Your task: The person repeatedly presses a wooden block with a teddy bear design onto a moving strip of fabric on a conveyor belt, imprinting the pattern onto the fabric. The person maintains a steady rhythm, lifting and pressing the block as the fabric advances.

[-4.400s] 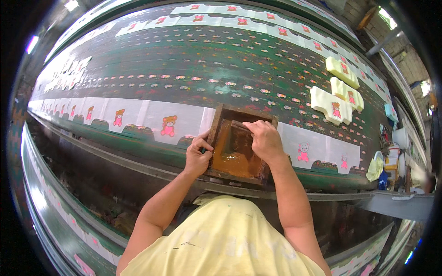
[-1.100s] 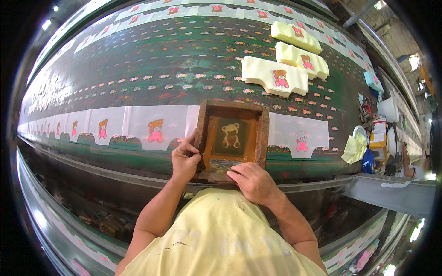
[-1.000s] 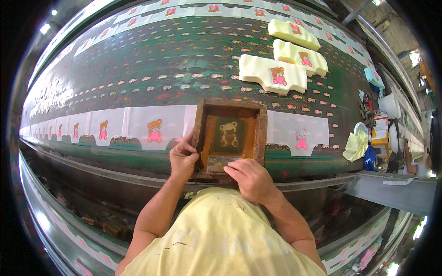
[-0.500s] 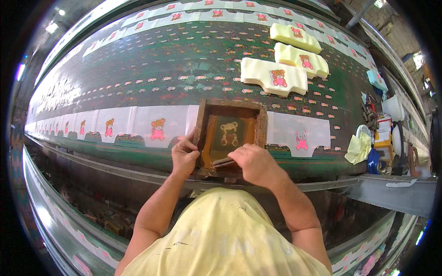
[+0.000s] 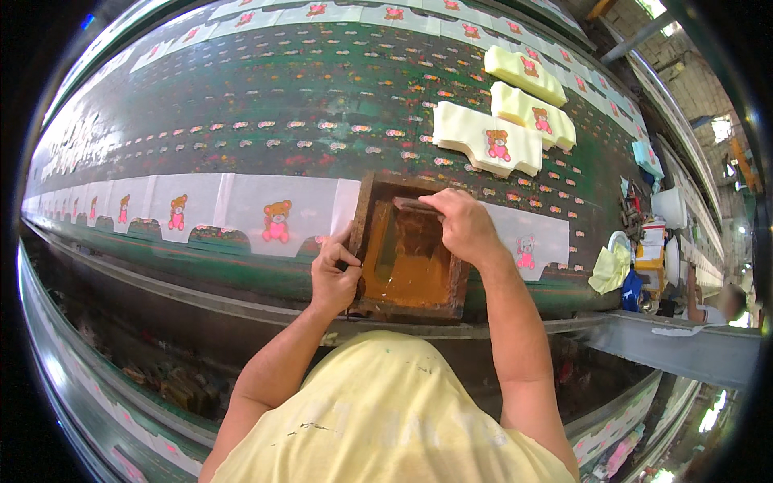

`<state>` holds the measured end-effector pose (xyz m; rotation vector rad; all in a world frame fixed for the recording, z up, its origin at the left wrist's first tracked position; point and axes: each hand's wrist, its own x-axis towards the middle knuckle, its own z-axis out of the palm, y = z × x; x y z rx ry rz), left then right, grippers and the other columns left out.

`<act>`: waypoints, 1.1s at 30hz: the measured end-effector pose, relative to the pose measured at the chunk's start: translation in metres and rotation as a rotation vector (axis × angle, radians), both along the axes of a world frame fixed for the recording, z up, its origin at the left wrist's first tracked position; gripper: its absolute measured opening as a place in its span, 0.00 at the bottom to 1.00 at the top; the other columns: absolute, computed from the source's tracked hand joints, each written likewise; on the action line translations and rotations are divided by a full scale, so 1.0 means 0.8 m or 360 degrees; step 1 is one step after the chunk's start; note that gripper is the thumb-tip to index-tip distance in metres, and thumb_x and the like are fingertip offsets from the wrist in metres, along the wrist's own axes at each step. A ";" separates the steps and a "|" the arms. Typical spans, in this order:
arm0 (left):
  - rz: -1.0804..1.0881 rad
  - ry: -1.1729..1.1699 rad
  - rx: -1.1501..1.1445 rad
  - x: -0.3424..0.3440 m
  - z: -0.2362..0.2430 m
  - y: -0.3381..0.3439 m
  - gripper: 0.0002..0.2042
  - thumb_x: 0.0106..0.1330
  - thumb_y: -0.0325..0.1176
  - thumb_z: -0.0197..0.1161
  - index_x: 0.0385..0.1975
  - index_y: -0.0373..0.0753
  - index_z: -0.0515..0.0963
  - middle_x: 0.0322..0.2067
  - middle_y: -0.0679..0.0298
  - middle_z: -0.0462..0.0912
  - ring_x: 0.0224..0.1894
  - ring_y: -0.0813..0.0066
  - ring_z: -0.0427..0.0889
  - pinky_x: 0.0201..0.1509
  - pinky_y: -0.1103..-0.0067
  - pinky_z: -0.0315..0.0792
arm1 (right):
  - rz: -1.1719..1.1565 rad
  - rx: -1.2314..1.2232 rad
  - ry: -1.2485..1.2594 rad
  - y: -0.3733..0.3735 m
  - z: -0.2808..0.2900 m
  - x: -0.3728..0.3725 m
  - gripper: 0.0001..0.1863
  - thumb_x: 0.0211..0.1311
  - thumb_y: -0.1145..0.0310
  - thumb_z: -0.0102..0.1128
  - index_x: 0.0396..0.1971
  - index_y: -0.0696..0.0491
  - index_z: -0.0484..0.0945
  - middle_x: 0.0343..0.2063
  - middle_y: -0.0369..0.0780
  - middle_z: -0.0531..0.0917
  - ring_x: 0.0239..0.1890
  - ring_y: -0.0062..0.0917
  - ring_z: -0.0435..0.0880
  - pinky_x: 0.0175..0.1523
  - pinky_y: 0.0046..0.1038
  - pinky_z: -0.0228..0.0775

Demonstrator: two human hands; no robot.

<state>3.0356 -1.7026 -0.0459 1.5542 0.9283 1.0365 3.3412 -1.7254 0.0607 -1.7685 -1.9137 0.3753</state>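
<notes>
A wooden screen-printing frame [image 5: 411,311] lies on the long green table, over a row of white cloth pieces. Brown ink coats much of its mesh and hides most of the bear design. My left hand [image 5: 336,274] grips the frame's left side, fingers curled against the wood. Near the frame's far end, my right hand [image 5: 469,229] holds a squeegee [image 5: 412,207] by its right end. Left of the frame lies a white cloth piece [image 5: 310,197] with a brown bear and pink heart. On the right, another cloth piece [image 5: 546,233] carries a paler, mostly pink bear.
Three stacks of pale yellow cut cloth [image 5: 479,133] with bear prints sit on the table's far right part. A crumpled yellow cloth [image 5: 610,269], a white tub [image 5: 670,209] and assorted containers crowd the right end. Another person [image 5: 713,312] is at far right.
My right hand has pushed the squeegee from the frame's near end to its far end. Brown ink now covers much of the mesh. The view has shifted slightly.
</notes>
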 end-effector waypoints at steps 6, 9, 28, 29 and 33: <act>-0.0018 0.0092 0.0078 -0.003 0.008 0.001 0.11 0.60 0.12 0.69 0.31 0.38 0.79 0.77 0.44 0.80 0.78 0.48 0.79 0.80 0.62 0.69 | 0.0026 0.0062 -0.0225 -0.051 -0.004 -0.051 0.26 0.62 0.83 0.59 0.59 0.52 0.92 0.49 0.43 0.91 0.51 0.42 0.88 0.62 0.44 0.81; -0.0019 0.0094 0.0060 -0.003 0.006 0.000 0.11 0.60 0.12 0.70 0.31 0.38 0.79 0.77 0.44 0.80 0.78 0.47 0.79 0.80 0.61 0.69 | 0.0022 -0.0044 -0.0193 -0.083 0.004 -0.078 0.27 0.63 0.83 0.58 0.59 0.51 0.91 0.51 0.42 0.89 0.54 0.43 0.87 0.62 0.45 0.81; -0.0015 -0.0003 -0.0049 0.000 0.004 0.002 0.09 0.59 0.14 0.67 0.30 0.37 0.80 0.78 0.43 0.79 0.78 0.55 0.79 0.80 0.64 0.69 | -0.0160 0.0082 0.0029 -0.204 0.003 -0.140 0.25 0.63 0.66 0.82 0.61 0.53 0.89 0.63 0.47 0.86 0.71 0.48 0.81 0.75 0.50 0.74; -0.0015 0.0013 -0.0044 -0.002 0.003 0.003 0.09 0.59 0.14 0.67 0.30 0.37 0.80 0.77 0.42 0.79 0.78 0.54 0.79 0.80 0.64 0.68 | -0.0262 0.0149 0.0017 -0.212 0.000 -0.138 0.25 0.64 0.65 0.81 0.61 0.53 0.89 0.64 0.47 0.86 0.72 0.49 0.80 0.76 0.50 0.73; 0.0000 0.0007 0.0009 -0.002 0.001 0.001 0.09 0.57 0.13 0.67 0.30 0.37 0.81 0.75 0.41 0.81 0.78 0.49 0.79 0.81 0.63 0.68 | -0.0677 0.0233 0.0179 -0.240 -0.011 -0.120 0.24 0.67 0.65 0.80 0.62 0.54 0.88 0.66 0.48 0.85 0.73 0.52 0.79 0.77 0.51 0.72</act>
